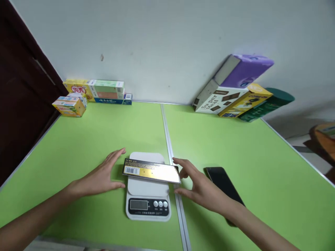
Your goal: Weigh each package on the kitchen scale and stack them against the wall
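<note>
Spreading across nearly the whole view is a green table (235,146), made of 2 panels joined by a pale metal seam, pushed against a plain white wall with a dark door at the left. At the far right corner leans a stack of boxes (235,90), a purple one on top of a white "Super Meal" carton, a yellow pack and a green one. A smaller cluster of cartons (91,92) sits at the far left corner.

Nearer the person stands a white kitchen scale (148,198), its display blank or too small to read. A dark phone (222,181) lies flat just right of the seam, partly under the right forearm.

Across the scale's platform lies the long flat box (151,170), dark and gold with a barcode at its left end, overhanging both sides. It looks like light, stiff cardboard with a glossy skin (probably a little slippery), so the 2 short ends seem the surest places to pinch it.

The left hand (101,177) lies open and flat, fingers spread, near the box's left end. The right hand (200,190) is open too, fingertips at or just beside the right end; actual contact cannot be told. Neither holds anything.
</note>
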Action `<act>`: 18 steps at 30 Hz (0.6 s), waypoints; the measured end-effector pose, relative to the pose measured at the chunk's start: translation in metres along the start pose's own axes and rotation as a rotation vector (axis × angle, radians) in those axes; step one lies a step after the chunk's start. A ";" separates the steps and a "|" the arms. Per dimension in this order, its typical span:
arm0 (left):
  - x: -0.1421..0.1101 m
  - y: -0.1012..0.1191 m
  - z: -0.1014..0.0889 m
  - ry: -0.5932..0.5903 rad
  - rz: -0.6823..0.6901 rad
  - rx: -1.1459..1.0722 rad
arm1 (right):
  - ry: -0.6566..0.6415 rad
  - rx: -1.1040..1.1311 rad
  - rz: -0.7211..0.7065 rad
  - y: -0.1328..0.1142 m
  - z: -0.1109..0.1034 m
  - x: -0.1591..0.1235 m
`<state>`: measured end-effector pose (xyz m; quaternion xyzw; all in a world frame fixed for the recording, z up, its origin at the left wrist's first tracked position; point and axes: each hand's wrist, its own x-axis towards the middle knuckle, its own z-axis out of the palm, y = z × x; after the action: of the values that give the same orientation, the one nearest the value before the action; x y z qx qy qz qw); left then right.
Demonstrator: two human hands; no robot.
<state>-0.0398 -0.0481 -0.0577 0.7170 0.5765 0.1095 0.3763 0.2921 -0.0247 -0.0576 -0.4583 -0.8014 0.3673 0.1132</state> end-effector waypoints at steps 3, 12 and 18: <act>0.002 -0.005 0.002 0.005 0.031 -0.030 | -0.015 0.001 0.048 -0.003 -0.002 0.000; 0.029 -0.014 -0.008 0.151 0.176 -0.278 | -0.016 -0.025 0.014 -0.018 -0.017 0.042; 0.049 -0.033 -0.058 0.348 0.129 -0.635 | 0.077 0.286 0.101 -0.039 -0.024 0.111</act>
<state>-0.0832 0.0220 -0.0528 0.5699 0.5227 0.4268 0.4689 0.2178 0.0659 -0.0313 -0.4913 -0.7118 0.4649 0.1893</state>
